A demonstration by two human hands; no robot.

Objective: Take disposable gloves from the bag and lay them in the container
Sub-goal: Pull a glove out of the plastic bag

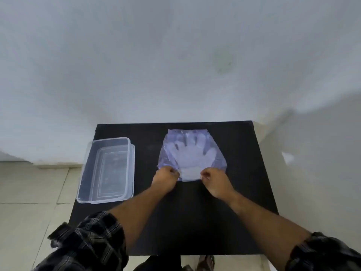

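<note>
A thin bluish plastic bag (172, 141) lies flat on the black table (224, 222), its mouth toward me. Through it I see clear disposable gloves (192, 155), fingers spread toward the wall. My left hand (165, 178) pinches the bag's near edge on the left side. My right hand (215, 182) pinches the same edge on the right side. Between my hands the cuff end of the gloves shows at the opening. A clear rectangular plastic container (86, 167) stands at the table's left edge, apart from both hands, with nothing visible in it.
The black table stands against a white wall (175, 55). Pale floor tiles (29, 202) lie to the left, beyond the container's overhanging side. My feet show below the table's near edge.
</note>
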